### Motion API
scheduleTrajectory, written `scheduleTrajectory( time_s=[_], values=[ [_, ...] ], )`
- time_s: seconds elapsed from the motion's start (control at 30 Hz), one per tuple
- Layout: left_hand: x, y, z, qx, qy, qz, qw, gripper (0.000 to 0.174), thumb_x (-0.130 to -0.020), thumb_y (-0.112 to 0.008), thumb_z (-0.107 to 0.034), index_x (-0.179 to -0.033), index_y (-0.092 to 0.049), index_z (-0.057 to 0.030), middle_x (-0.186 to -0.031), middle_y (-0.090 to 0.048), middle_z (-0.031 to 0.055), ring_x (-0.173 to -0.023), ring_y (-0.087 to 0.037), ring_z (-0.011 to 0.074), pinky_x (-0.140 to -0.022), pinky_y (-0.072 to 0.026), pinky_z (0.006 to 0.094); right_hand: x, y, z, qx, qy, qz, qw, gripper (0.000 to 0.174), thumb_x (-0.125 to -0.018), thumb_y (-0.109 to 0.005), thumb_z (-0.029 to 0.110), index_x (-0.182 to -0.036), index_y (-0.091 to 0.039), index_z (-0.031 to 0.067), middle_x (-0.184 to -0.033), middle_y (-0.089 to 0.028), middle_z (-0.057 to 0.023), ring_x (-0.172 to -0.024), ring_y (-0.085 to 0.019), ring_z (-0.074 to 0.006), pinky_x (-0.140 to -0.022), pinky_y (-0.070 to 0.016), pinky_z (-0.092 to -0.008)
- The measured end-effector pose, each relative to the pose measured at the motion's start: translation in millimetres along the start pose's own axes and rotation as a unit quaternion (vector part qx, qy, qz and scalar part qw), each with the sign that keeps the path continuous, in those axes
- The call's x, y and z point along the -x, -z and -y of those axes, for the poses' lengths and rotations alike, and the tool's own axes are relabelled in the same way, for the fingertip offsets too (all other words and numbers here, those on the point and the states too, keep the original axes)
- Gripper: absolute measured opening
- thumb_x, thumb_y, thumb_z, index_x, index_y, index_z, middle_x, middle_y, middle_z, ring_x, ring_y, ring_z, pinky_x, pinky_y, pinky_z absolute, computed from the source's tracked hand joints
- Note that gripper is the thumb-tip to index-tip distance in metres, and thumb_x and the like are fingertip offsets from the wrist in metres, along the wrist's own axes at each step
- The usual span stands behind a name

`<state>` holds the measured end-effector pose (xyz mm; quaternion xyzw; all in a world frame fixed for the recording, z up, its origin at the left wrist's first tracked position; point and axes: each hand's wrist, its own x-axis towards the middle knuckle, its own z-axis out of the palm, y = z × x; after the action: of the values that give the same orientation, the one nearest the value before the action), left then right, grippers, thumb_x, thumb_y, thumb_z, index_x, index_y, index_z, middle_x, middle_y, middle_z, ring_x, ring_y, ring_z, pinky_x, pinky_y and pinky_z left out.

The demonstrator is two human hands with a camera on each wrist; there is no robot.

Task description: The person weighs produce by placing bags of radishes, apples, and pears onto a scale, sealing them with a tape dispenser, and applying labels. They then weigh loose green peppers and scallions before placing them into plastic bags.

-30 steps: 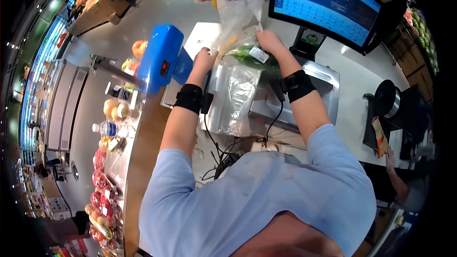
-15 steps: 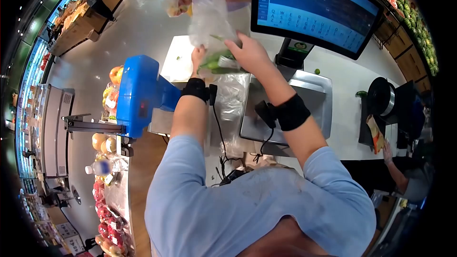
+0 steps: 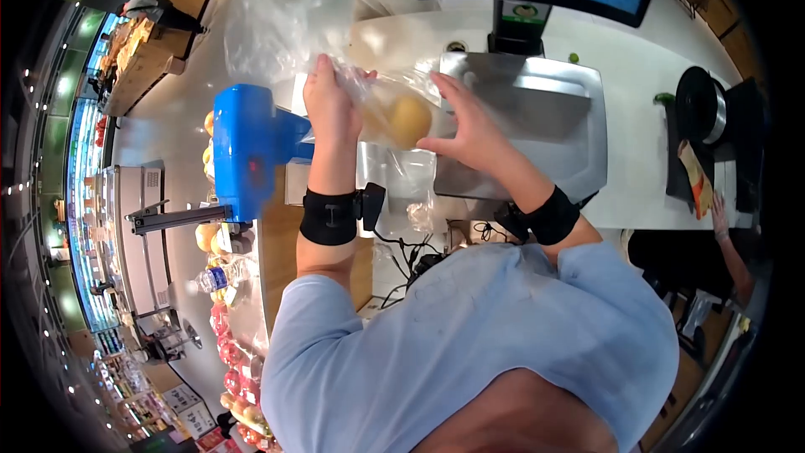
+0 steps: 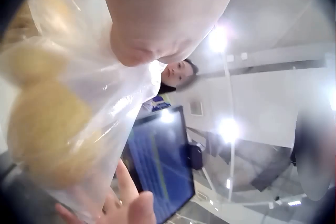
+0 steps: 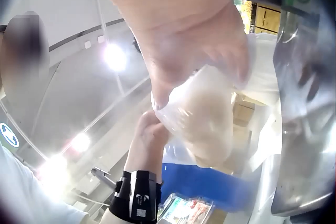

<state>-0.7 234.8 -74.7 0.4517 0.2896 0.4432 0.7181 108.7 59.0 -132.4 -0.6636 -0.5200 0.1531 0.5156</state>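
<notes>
While left hand [image 3: 329,105] grips it, clear bag [image 3: 285,17], round yellow fruit [image 3: 408,120]

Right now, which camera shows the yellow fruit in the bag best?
The head view: the yellow fruit shows whole inside the clear bag, held between the left hand and right hand. The left wrist view shows it close but blurred; the right wrist view shows it pale, partly behind that hand.
</notes>
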Motion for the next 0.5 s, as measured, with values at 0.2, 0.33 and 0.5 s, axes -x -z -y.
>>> scheduleTrajectory(
  time_s=[0.2,0.33,0.5],
  values=[
    [64,-68,3,0.034,0.079,0.095,0.992,0.024,-0.097,-0.044,-0.023,-0.092,-0.046,0.0010,-0.076,-0.056,0.0139,-0.065,-0.058,0.0237,-0.069,-0.0551,0.0459,49,67,19,0.007,0.004,0.057,0.998,0.081,-0.068,-0.077,0.033,-0.135,-0.041,0.0059,-0.129,-0.050,-0.0154,-0.119,-0.047,-0.0319,-0.100,-0.0383,-0.0370],
    [89,-113,38,0.050,0.105,0.139,0.983,0.028,-0.097,-0.046,-0.024,-0.087,-0.050,0.0020,-0.076,-0.060,0.0135,-0.071,-0.062,0.0230,-0.069,-0.0544,0.0416,86,113,-11,0.073,0.019,-0.020,0.997,0.079,-0.067,-0.077,0.027,-0.134,-0.042,0.0065,-0.126,-0.052,-0.0143,-0.115,-0.050,-0.0308,-0.098,-0.0393,-0.0371],
    [102,-150,84,-0.015,0.114,0.309,0.944,0.035,-0.096,-0.048,-0.026,-0.079,-0.060,0.0018,-0.077,-0.065,0.0115,-0.071,-0.061,0.0169,-0.069,-0.0498,0.0292,121,155,-54,0.139,0.001,-0.020,0.990,0.074,-0.067,-0.077,0.026,-0.132,-0.046,0.0075,-0.129,-0.052,-0.0119,-0.120,-0.047,-0.0288,-0.103,-0.0347,-0.0392]
  ],
)
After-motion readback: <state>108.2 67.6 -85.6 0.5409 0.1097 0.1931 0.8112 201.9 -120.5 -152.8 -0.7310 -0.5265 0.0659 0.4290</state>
